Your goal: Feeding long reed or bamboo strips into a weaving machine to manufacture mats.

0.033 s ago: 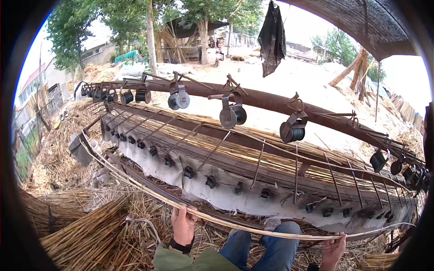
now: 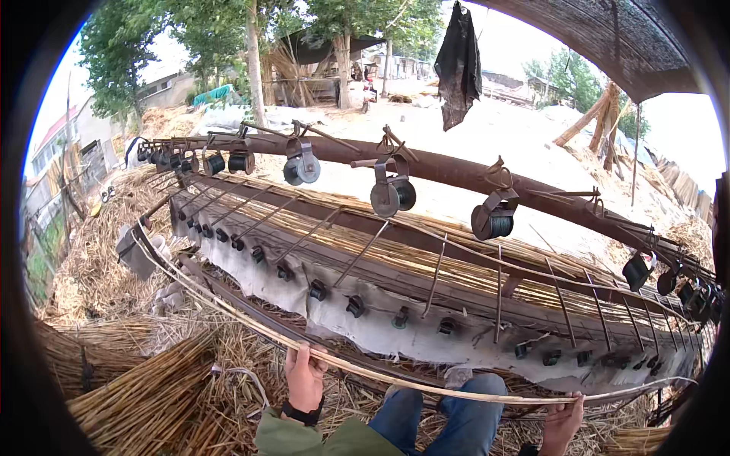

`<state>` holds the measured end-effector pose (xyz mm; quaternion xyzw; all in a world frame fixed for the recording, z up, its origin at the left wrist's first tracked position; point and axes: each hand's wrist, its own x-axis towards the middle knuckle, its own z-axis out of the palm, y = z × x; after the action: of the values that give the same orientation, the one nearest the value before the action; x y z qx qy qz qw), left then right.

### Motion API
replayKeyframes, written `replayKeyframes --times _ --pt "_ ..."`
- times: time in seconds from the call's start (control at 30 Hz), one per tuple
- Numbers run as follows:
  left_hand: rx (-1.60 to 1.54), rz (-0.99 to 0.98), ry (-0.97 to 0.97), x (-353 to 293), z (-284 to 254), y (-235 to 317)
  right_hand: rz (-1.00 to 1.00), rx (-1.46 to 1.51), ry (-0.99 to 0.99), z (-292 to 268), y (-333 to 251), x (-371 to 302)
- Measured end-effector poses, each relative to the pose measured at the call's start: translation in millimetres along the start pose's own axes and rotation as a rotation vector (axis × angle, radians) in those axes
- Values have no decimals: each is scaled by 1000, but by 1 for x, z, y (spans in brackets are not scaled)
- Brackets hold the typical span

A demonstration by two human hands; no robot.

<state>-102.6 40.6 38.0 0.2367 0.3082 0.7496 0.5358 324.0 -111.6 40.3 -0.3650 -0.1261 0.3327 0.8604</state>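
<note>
A thin bunch of long pale reed stalks (image 2: 456,394) spans in front of my knees. It runs from the weaving frame's left end toward the right. My left hand (image 2: 306,378), with a dark watch on its wrist, closes its fingers around the stalks from below. Farther right, my right hand (image 2: 563,422) pinches the same stalks near their thinner end. Beyond them stands a long brown frame with a rail (image 2: 452,175) from which wire spools (image 2: 498,216) hang. Other dark spools (image 2: 355,305) sit along a pale sheet (image 2: 342,323) on its near side.
Many reeds (image 2: 365,251) lie lengthwise inside the frame, crossed by thin metal rods (image 2: 433,275). Reed bundles (image 2: 152,387) and loose straw cover the ground at left. A black cloth (image 2: 457,68) hangs overhead. Trees and a shelter stand behind.
My left hand has shifted very slightly left along the stalks. Little else differs.
</note>
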Motion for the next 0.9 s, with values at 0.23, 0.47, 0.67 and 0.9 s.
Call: replayKeyframes --times 0.23,0.47,0.67,0.9 --pt "25 -14 68 10 -8 16 216 -8 -37 0 -1 -3" --pt "26 -23 -6 16 0 23 94 -83 -173 17 6 -15" --pt "-19 18 -44 41 12 45 130 -117 -228 23 -1 -20" --pt "84 33 -154 120 23 77 137 -158 -404 73 32 -27"
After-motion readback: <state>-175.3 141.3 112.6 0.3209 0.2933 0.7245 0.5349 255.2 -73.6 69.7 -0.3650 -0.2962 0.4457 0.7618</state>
